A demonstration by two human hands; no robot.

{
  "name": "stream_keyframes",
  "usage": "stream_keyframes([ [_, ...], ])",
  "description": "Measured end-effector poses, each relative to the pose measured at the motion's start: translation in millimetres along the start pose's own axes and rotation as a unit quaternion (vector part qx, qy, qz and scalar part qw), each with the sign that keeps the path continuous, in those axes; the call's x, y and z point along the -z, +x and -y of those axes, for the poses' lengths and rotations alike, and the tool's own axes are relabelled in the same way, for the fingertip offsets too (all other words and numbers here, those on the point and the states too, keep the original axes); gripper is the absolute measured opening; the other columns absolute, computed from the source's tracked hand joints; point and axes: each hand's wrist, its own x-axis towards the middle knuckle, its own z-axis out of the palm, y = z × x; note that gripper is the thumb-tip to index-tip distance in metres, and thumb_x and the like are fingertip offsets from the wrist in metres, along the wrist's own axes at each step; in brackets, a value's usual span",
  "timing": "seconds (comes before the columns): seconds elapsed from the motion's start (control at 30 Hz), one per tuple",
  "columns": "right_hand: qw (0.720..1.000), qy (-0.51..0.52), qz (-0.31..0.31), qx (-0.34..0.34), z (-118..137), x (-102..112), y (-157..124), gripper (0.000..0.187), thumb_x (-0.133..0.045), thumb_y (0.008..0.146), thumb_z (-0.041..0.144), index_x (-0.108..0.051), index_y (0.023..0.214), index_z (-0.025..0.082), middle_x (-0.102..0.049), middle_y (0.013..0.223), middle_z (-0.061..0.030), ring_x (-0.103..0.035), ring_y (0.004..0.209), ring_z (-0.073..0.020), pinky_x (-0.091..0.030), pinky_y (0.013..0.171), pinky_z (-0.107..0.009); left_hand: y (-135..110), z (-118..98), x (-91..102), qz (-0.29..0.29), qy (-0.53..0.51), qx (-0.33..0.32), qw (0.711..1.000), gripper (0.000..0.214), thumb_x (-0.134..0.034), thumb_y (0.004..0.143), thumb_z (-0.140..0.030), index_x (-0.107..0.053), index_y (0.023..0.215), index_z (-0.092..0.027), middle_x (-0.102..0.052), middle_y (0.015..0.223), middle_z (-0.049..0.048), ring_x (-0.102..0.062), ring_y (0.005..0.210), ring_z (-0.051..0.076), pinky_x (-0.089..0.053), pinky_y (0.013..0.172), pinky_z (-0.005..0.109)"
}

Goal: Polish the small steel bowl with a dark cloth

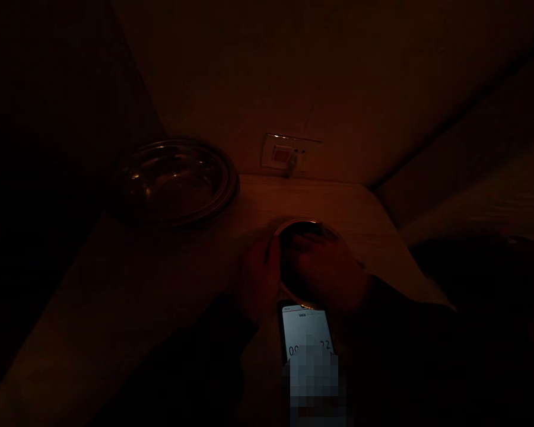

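The scene is very dark. A round metal bowl [300, 221] with a shiny rim rests on the wooden surface. My left hand [258, 274] grips the bowl's left side, with the thumb over the rim. Over the bowl's opening, my right hand [331, 267] reaches in with its fingers bent. Whatever those fingers hold is lost in the shadow, and the bowl's contents are too dark to make out. A lit phone [307, 329] lies just in front of the bowl, with large digits on its screen.
A wide, shiny metal basin [178, 201] stands at the back left of the wooden tabletop [338, 198]. On the wall behind is a socket plate with a switch [281, 154] and what looks like a plug. The lower part of the phone's area is blurred out.
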Motion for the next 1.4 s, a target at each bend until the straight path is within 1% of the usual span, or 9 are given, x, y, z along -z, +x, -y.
stream_keyframes([
  [0.17, 0.998, 0.040, 0.020, 0.041, -8, 4, 6, 0.020, -0.047, 0.086, 0.014, -0.067, 0.089, 0.015, -0.065, 0.091, -0.0082, -0.061, 0.076, -0.0205, -0.038, 0.058, -0.030, 1, -2, 0.1, -0.019, 0.003, 0.012, 1.000, 0.032, -0.037, 0.089, -0.027, -0.066, 0.082, -0.013, -0.069, 0.077, 0.0065, -0.062, 0.071, 0.017, -0.044, 0.063, 0.026],
  [0.37, 0.985, 0.079, 0.098, 0.114, -13, 13, -2, 0.020, -0.049, 0.086, 0.014, -0.067, 0.094, 0.016, -0.065, 0.098, -0.0091, -0.061, 0.082, -0.0187, -0.037, 0.060, -0.027, 0, -3, -0.3, -0.029, 0.014, 0.013, 0.999, 0.033, -0.036, 0.089, -0.027, -0.066, 0.085, -0.013, -0.069, 0.078, 0.0061, -0.062, 0.071, 0.016, -0.044, 0.064, 0.026],
  [0.53, 0.971, 0.110, 0.138, 0.159, -21, 13, -9, 0.015, -0.053, 0.084, 0.014, -0.068, 0.086, 0.016, -0.066, 0.091, -0.0088, -0.060, 0.085, -0.0174, -0.038, 0.066, -0.027, -1, -2, -0.5, -0.028, -0.003, 0.004, 1.000, 0.034, -0.035, 0.089, -0.028, -0.066, 0.089, -0.013, -0.068, 0.080, 0.0061, -0.061, 0.071, 0.016, -0.044, 0.065, 0.026],
  [0.63, 0.980, 0.113, 0.105, 0.129, -19, 8, -7, 0.015, -0.053, 0.084, 0.016, -0.067, 0.086, 0.016, -0.067, 0.091, -0.0076, -0.060, 0.084, -0.0177, -0.039, 0.068, -0.028, -1, -3, -0.4, -0.031, -0.008, 0.015, 0.999, 0.034, -0.035, 0.089, -0.028, -0.066, 0.085, -0.014, -0.067, 0.075, 0.0048, -0.060, 0.067, 0.015, -0.043, 0.062, 0.026],
  [0.8, 0.994, 0.088, 0.044, 0.044, -8, 8, 3, 0.018, -0.049, 0.086, 0.020, -0.067, 0.089, 0.016, -0.067, 0.093, -0.0079, -0.062, 0.078, -0.0195, -0.040, 0.060, -0.029, 0, -4, 1.5, -0.030, -0.009, 0.023, 0.999, 0.032, -0.038, 0.088, -0.026, -0.065, 0.076, -0.014, -0.066, 0.070, 0.0032, -0.060, 0.066, 0.015, -0.043, 0.060, 0.025],
  [0.97, 0.996, 0.060, 0.042, -0.046, -1, 12, 11, 0.024, -0.044, 0.087, 0.019, -0.067, 0.092, 0.014, -0.066, 0.095, -0.0120, -0.063, 0.077, -0.0195, -0.041, 0.063, -0.028, 0, -1, 4.1, -0.013, -0.025, -0.001, 1.000, 0.033, -0.037, 0.089, -0.028, -0.066, 0.084, -0.014, -0.069, 0.078, 0.0049, -0.063, 0.076, 0.017, -0.045, 0.066, 0.026],
  [1.07, 0.995, 0.059, 0.046, -0.065, 0, 12, 12, 0.025, -0.042, 0.088, 0.019, -0.066, 0.094, 0.013, -0.065, 0.097, -0.0139, -0.062, 0.080, -0.0185, -0.042, 0.067, -0.027, 0, 0, 4.2, -0.018, -0.020, -0.001, 1.000, 0.032, -0.038, 0.088, -0.028, -0.067, 0.086, -0.014, -0.070, 0.081, 0.0052, -0.063, 0.075, 0.017, -0.045, 0.067, 0.026],
  [1.17, 0.997, 0.058, 0.050, -0.033, -2, 13, 13, 0.023, -0.045, 0.088, 0.019, -0.066, 0.094, 0.013, -0.066, 0.096, -0.0134, -0.062, 0.080, -0.0185, -0.041, 0.067, -0.027, -1, 0, 3.1, -0.025, -0.006, -0.004, 1.000, 0.033, -0.037, 0.089, -0.029, -0.067, 0.084, -0.015, -0.070, 0.079, 0.0051, -0.062, 0.071, 0.017, -0.045, 0.066, 0.027],
  [1.4, 0.986, 0.086, 0.101, 0.100, -12, 18, 1, 0.017, -0.052, 0.082, 0.013, -0.067, 0.090, 0.015, -0.067, 0.095, -0.0090, -0.061, 0.078, -0.0178, -0.037, 0.058, -0.027, 0, -3, 0.5, -0.053, -0.019, 0.004, 0.998, 0.030, -0.038, 0.088, -0.026, -0.066, 0.081, -0.016, -0.068, 0.075, 0.0041, -0.062, 0.070, 0.016, -0.045, 0.063, 0.026],
])
